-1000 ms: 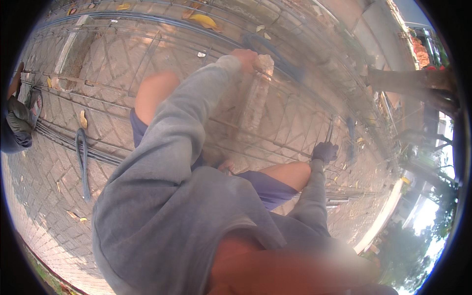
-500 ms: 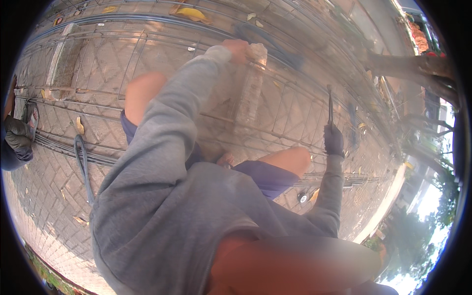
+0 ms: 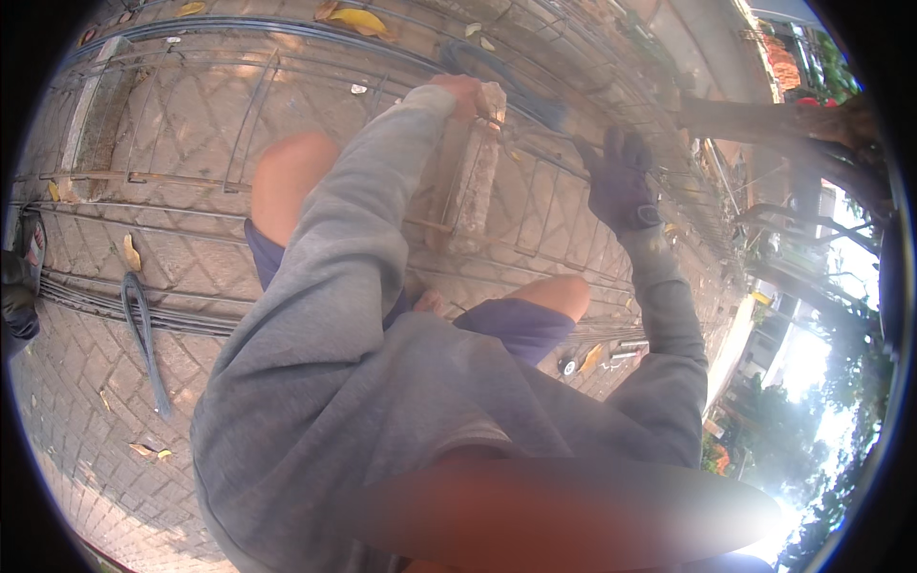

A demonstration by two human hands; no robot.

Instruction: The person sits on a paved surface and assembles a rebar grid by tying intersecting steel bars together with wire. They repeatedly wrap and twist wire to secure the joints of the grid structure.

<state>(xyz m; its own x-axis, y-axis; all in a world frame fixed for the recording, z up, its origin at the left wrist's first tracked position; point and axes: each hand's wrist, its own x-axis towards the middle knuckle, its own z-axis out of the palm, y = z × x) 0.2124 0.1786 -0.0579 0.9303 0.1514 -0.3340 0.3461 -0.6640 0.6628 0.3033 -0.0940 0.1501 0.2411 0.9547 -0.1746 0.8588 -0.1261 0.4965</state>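
My left hand (image 3: 461, 93), bare, is closed beside the far end of a pale rough block (image 3: 480, 181) that lies across the steel rebar cage. What its fingers grip there is hidden. My right hand (image 3: 623, 181), in a dark glove, is raised over the cage's right part, slightly blurred. It is closed on a dark slim metal tool (image 3: 549, 133), which points left toward my left hand; the glove hides its near end. Thin stirrups (image 3: 250, 115) and long bars of the cage run from left to right in front of my knees.
Another block (image 3: 93, 124) props the cage at left. A folded loop of grey wire (image 3: 143, 339) and a bundle of rods (image 3: 191, 320) lie on the brick paving. Another person's dark gloved hand (image 3: 19, 301) shows at the left edge. A tree trunk (image 3: 783, 124) stands at right.
My right hand has moved up and leftward over the cage, and the tool has swung from upright to pointing left. My left hand stays by the block. The other person's hand has slipped toward the left edge.
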